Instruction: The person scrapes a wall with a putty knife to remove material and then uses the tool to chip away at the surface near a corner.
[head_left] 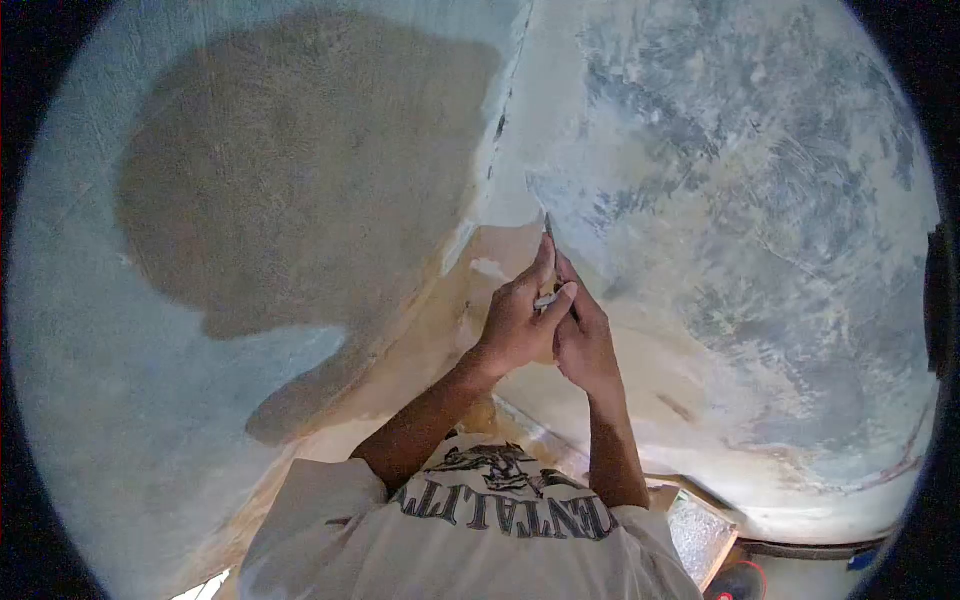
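Both my hands are raised close together at the corner between two wall surfaces. My left hand is closed, its index finger stretched up along a putty knife whose thin dark blade is seen nearly edge-on at the wall. My right hand is closed round the same tool from the other side, with the thumb across it. A short pale piece of what looks like the handle shows between the hands; the rest is hidden by fingers. The blade tip meets a smooth pale strip of plaster running up the corner.
A cracked, dark-flecked joint runs up the corner. The left wall is bluish grey and carries my large shadow; the right wall is patchy white and grey. Below right stand a box-like object and a round red-rimmed item.
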